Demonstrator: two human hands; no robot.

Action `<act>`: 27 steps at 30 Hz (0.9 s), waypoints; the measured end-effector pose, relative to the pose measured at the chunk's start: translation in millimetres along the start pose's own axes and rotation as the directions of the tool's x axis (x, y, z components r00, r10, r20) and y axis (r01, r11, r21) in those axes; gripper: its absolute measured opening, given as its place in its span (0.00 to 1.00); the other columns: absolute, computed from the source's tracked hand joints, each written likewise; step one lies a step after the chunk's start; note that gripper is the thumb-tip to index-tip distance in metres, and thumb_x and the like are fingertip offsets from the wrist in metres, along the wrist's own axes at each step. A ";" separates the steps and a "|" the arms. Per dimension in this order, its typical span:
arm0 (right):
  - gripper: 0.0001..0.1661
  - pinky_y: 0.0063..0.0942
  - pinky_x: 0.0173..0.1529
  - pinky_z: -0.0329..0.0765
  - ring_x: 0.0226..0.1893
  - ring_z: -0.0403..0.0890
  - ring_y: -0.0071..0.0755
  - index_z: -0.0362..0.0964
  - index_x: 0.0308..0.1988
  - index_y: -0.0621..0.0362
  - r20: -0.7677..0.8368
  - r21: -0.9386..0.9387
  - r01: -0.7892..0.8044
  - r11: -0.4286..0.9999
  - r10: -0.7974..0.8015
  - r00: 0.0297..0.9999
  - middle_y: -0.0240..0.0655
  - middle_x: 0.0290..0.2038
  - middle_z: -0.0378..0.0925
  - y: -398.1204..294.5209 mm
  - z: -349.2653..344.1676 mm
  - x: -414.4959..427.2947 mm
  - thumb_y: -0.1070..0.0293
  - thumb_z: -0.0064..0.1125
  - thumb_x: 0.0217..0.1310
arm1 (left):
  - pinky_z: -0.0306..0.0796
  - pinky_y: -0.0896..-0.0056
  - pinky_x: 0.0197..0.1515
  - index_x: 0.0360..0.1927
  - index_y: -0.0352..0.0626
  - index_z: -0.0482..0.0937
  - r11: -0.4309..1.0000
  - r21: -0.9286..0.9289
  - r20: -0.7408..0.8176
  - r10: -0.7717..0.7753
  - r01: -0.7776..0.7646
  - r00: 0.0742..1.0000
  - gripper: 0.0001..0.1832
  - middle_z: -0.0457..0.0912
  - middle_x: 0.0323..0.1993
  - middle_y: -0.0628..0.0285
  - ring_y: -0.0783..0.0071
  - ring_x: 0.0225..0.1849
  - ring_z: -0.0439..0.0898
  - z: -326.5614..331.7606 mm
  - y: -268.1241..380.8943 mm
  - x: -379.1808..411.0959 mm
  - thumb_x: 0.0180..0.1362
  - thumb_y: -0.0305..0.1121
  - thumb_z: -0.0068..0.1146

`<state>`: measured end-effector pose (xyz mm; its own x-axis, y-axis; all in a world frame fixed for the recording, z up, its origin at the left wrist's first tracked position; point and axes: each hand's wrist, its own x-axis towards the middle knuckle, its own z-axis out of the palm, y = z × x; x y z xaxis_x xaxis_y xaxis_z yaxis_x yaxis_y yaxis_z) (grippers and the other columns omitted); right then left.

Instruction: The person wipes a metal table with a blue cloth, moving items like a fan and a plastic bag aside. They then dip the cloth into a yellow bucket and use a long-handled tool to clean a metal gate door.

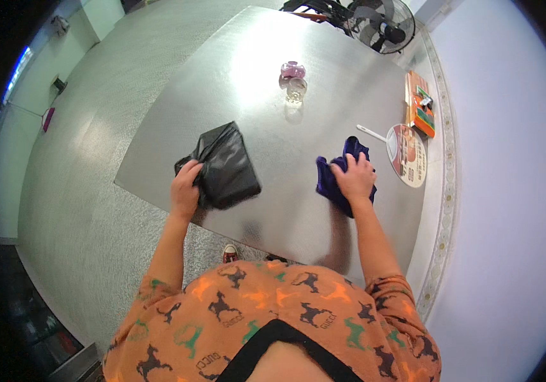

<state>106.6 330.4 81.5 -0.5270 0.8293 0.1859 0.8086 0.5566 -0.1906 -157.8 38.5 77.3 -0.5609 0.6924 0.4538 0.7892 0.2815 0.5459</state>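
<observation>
My left hand (187, 190) grips the gathered side of a black plastic bag (230, 172). The bag's flat, boxy shape suggests something inside, but its contents are hidden. On the right, my right hand (355, 176) rests with spread fingers on a crumpled dark blue cloth (332, 184). Part of the cloth bunches up past the fingertips; whether the fingers pinch it is unclear. Both items are over the near half of a metal-topped table (282, 153).
Toward the table's far side are a pink glass-like item (293, 70) and a clear glass jar (297, 90). A round hand fan (407, 155) and an orange box (420, 105) lie by the right wall (502, 157). An electric fan (387, 28) stands beyond the table.
</observation>
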 end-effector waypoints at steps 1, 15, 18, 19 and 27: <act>0.33 0.48 0.51 0.61 0.53 0.62 0.50 0.67 0.48 0.50 0.054 -0.153 0.025 0.988 -0.017 0.998 0.42 0.53 0.62 -19.0 -0.9 7.1 0.41 0.52 0.46 | 0.66 0.65 0.50 0.42 0.38 0.73 1.000 0.019 0.005 0.010 -0.010 1.000 0.23 0.74 0.45 0.51 0.53 0.49 0.72 -6.6 -6.6 -9.2 0.39 0.13 0.41; 0.37 0.35 0.51 0.69 0.49 0.71 0.44 0.66 0.48 0.58 0.031 0.359 0.157 0.920 -0.180 0.983 0.42 0.47 0.71 -115.6 52.5 208.6 0.52 0.66 0.37 | 0.69 0.66 0.42 0.41 0.39 0.75 0.986 0.144 -0.244 -0.047 0.085 0.969 0.21 0.76 0.45 0.57 0.57 0.38 0.75 6.0 -4.3 -34.1 0.38 0.19 0.44; 0.35 0.36 0.50 0.70 0.47 0.72 0.46 0.64 0.49 0.57 -0.058 0.367 0.282 0.887 -0.281 0.958 0.43 0.46 0.71 -102.2 45.3 212.1 0.62 0.66 0.38 | 0.69 0.66 0.42 0.40 0.39 0.75 0.980 0.170 -0.262 -0.055 0.102 0.964 0.21 0.77 0.44 0.57 0.58 0.38 0.75 4.3 -3.2 -38.3 0.39 0.19 0.44; 0.36 0.37 0.50 0.70 0.47 0.71 0.47 0.63 0.50 0.57 -0.093 0.356 0.308 0.882 -0.294 0.951 0.43 0.47 0.70 -92.0 41.7 217.0 0.65 0.66 0.38 | 0.69 0.66 0.42 0.40 0.39 0.75 0.980 0.172 -0.261 -0.053 0.101 0.964 0.20 0.77 0.44 0.57 0.58 0.38 0.75 2.4 -1.5 -37.4 0.39 0.19 0.44; 0.38 0.38 0.50 0.70 0.48 0.70 0.48 0.61 0.51 0.54 -0.132 0.241 0.279 0.930 -0.253 0.958 0.44 0.48 0.69 30.1 40.0 284.8 0.66 0.66 0.36 | 0.69 0.66 0.42 0.40 0.38 0.75 0.981 0.157 -0.255 -0.072 0.115 0.964 0.20 0.77 0.44 0.56 0.58 0.38 0.75 5.6 -1.5 -33.4 0.40 0.20 0.44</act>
<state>-29.6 585.4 90.2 -0.6754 0.6473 0.3534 0.5418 0.7606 -0.3578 -138.8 18.7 57.4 -0.6616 0.4782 0.5776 0.7489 0.4596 0.4773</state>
